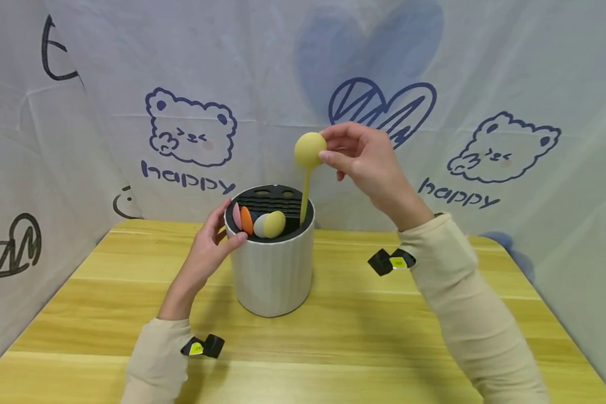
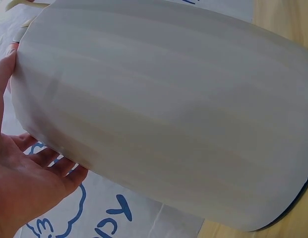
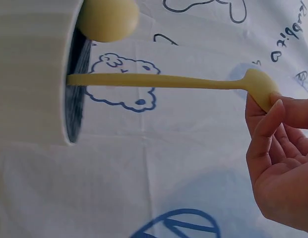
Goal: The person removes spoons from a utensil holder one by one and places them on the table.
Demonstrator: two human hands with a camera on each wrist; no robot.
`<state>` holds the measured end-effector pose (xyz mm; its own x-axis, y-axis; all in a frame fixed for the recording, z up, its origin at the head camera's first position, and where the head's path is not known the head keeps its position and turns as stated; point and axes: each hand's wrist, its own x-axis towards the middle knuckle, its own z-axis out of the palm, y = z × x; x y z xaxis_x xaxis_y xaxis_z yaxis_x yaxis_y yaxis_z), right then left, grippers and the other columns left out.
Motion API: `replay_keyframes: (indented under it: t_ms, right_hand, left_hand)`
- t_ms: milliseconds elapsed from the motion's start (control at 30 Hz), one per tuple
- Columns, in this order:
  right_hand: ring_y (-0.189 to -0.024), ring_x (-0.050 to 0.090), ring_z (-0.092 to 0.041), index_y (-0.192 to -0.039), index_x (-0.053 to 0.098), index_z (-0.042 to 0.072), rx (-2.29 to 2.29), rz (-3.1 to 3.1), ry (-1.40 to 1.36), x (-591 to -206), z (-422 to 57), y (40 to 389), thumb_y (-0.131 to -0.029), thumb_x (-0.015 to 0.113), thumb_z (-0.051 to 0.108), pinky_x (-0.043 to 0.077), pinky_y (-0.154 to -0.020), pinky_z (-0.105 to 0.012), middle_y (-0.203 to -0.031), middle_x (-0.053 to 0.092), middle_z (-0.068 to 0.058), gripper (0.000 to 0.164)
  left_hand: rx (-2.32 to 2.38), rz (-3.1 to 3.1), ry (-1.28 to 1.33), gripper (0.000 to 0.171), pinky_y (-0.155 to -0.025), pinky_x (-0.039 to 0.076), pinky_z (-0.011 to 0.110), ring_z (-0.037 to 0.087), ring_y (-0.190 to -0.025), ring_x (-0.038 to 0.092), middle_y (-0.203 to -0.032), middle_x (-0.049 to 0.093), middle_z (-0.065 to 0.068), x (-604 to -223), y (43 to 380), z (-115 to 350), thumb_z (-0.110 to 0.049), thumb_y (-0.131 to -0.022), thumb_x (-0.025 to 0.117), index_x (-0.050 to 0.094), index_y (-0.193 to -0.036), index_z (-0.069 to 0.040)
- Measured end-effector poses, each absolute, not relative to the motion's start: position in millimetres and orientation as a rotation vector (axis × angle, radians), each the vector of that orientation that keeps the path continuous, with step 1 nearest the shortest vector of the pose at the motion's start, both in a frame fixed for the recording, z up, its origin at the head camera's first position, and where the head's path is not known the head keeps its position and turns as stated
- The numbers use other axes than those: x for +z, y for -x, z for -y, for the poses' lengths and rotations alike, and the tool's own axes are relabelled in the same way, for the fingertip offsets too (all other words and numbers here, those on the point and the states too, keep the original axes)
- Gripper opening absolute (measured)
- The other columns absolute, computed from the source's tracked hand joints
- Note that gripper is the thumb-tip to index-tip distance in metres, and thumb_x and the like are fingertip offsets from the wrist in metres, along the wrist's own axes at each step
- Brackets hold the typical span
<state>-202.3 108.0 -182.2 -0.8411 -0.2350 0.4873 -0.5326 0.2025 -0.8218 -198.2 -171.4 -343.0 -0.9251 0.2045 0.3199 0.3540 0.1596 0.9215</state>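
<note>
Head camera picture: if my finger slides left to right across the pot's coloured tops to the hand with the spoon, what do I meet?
Pink top → orange top → white top → yellow top → raised yellow spoon → right hand.

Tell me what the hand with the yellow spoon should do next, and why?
Maybe the right hand should gently lower the yellow spoon: its handle dips into the white pot, where other utensils sit, and the left hand holds the pot.

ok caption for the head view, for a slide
Right hand pinches a yellow spoon by its bowl, handle pointing down into the white pot that the left hand holds.
</note>
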Motion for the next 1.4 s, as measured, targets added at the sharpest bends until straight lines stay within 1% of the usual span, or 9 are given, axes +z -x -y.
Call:
replay_keyframes:
  t_ms: [267,400,500,633,733,900,1167,1400]
  right_hand:
    - [-0.071,0.066,-0.018,-0.107,0.064,-0.009,1.626,2.158,-0.780,-166,-110,195,-0.085,0.069,-0.006,0.048,-0.052,-0.024,-0.089,0.069,-0.007,0.023]
    - [-0.068,0.066,-0.018,-0.107,0.065,-0.009,1.657,2.077,-0.821,-161,-114,191,-0.083,0.068,-0.008,0.048,-0.050,-0.024,-0.085,0.069,-0.004,0.024]
    - [-0.067,0.066,-0.019,-0.108,0.066,-0.006,1.704,2.028,-0.828,-160,-117,186,-0.082,0.070,-0.008,0.047,-0.049,-0.024,-0.085,0.069,-0.005,0.025]
    - [-0.070,0.066,-0.022,-0.107,0.069,-0.002,1.754,2.001,-0.828,-163,-121,182,-0.082,0.070,-0.007,0.047,-0.050,-0.024,-0.089,0.070,-0.010,0.025]
    - [-0.074,0.064,-0.024,-0.107,0.070,-0.002,1.780,1.990,-0.846,-167,-122,182,-0.083,0.069,-0.008,0.048,-0.051,-0.024,-0.094,0.070,-0.011,0.025]
    - [-0.081,0.062,-0.026,-0.110,0.070,-0.001,1.845,1.959,-0.863,-172,-120,186,-0.084,0.067,-0.008,0.049,-0.055,-0.024,-0.100,0.070,-0.012,0.027]
    - [-0.082,0.066,-0.024,-0.111,0.070,-0.002,1.981,1.950,-0.812,-181,-121,190,-0.079,0.069,-0.013,0.052,-0.058,-0.024,-0.100,0.070,-0.011,0.033]
    - [-0.079,0.066,-0.022,-0.113,0.069,-0.004,2.013,1.964,-0.797,-189,-124,191,-0.077,0.070,-0.015,0.053,-0.060,-0.024,-0.097,0.070,-0.012,0.038]
  left_hand:
    - [-1.888,2.294,0.545,0.075,-0.114,0.021,0.049,0.029,-0.140,0.027,-0.155,0.027,0.014,-343,198,173,-0.018,-0.091,0.062,0.021,-0.154,-0.008]
    - [-1.895,2.287,0.548,0.075,-0.114,0.021,0.049,0.028,-0.138,0.029,-0.154,0.028,0.014,-343,199,171,-0.018,-0.091,0.062,0.022,-0.154,-0.007]
    - [-1.907,2.288,0.550,0.075,-0.114,0.021,0.048,0.028,-0.138,0.030,-0.153,0.029,0.013,-345,198,171,-0.019,-0.091,0.063,0.022,-0.153,-0.007]
    - [-1.914,2.292,0.547,0.076,-0.114,0.021,0.047,0.027,-0.139,0.029,-0.154,0.029,0.012,-346,197,170,-0.023,-0.091,0.063,0.023,-0.154,-0.009]
    - [-1.913,2.298,0.539,0.078,-0.114,0.022,0.047,0.026,-0.139,0.029,-0.155,0.028,0.011,-345,197,169,-0.026,-0.090,0.064,0.023,-0.154,-0.010]
    - [-1.916,2.288,0.528,0.079,-0.114,0.023,0.045,0.026,-0.138,0.030,-0.154,0.028,0.010,-341,200,172,-0.028,-0.090,0.065,0.022,-0.154,-0.010]
    - [-1.925,2.278,0.540,0.080,-0.114,0.023,0.044,0.026,-0.138,0.030,-0.155,0.028,0.011,-340,201,172,-0.027,-0.090,0.064,0.021,-0.154,-0.007]
    - [-1.933,2.275,0.532,0.079,-0.114,0.023,0.043,0.025,-0.139,0.030,-0.155,0.028,0.010,-341,202,172,-0.026,-0.089,0.065,0.022,-0.154,-0.009]
